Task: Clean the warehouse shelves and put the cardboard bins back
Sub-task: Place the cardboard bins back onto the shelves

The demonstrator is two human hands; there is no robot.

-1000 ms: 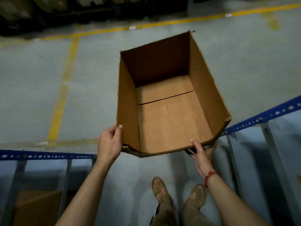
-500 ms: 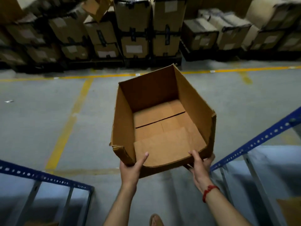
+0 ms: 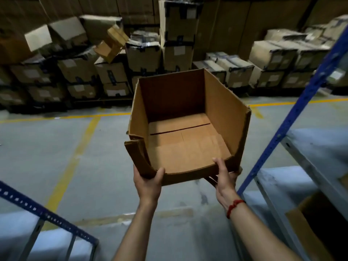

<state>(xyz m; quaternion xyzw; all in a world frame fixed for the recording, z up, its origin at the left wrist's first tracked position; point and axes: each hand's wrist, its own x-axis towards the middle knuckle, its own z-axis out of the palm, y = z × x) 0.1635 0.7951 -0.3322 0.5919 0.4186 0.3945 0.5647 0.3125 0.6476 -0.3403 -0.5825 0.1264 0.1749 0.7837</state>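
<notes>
Warehouse aisle, dim light. Grey concrete floor (image 3: 47, 157) with yellow painted lines (image 3: 82, 146). Far side, beyond the held bin: stacked taped cartons (image 3: 143, 53) on pallets, some tilted or crushed.

Open-top cardboard bin (image 3: 222, 110) is held up in the air in front of the person, over the floor and not on any shelf. It is empty, the bottom flap seam shows inside, and the low cut-out front faces the person. The front left corner is torn and bent outward.

Left hand (image 3: 148, 183) grips the front lip at the torn corner, thumb over the edge on the inside, fingers underneath and out of sight. Right hand (image 3: 225, 178) grips the front lip near the right corner, thumb on the inside floor edge, fingers curled under the base. Red thread bracelet (image 3: 235, 206) on the right wrist. A loose flap (image 3: 211, 179) hangs below the base just beside the right hand.

Right of the right hand: blue perforated shelf upright (image 3: 293, 113), slanting across the frame, with pale shelf boards (image 3: 320, 144) behind it. Below that forearm, on a lower shelf level, sits another cardboard box (image 3: 308, 234), partly cut off by the frame. Below and left of the left forearm: blue perforated shelf beam (image 3: 43, 211) on grey struts.
</notes>
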